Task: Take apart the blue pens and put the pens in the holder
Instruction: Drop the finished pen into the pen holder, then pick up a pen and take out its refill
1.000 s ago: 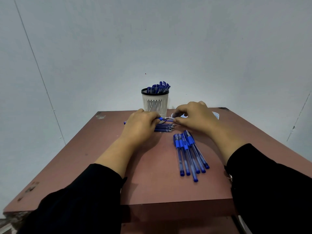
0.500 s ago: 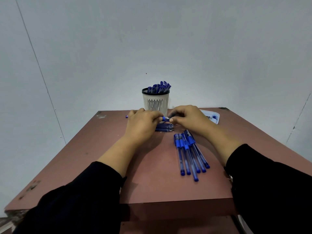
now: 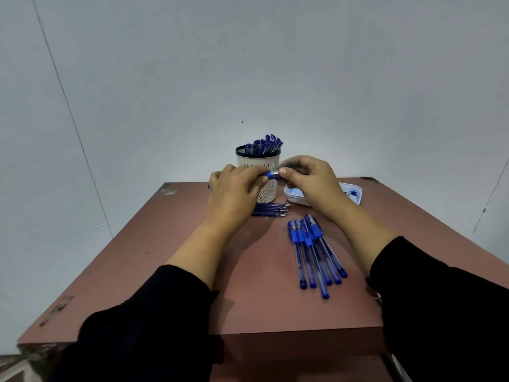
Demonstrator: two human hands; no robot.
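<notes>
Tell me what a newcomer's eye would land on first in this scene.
First, the two hands meeting above the middle of the table: the left hand and right hand pinch one blue pen between them. Just behind stands a pale holder stuffed with blue pen parts. To the right of centre, a fan of whole blue pens lies on the tabletop, with loose refills beyond it and a small white tray at the far right.

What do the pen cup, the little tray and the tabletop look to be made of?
The pen cup looks like moulded plastic: cream slotted wall, black rim, matte. The little tray seems glossy white plastic or possibly ceramic; its smooth rounded rim catches light, so I cannot be sure. The tabletop looks like reddish-brown laminate or painted board, matte, with chipped patches at corners and edge.
</notes>
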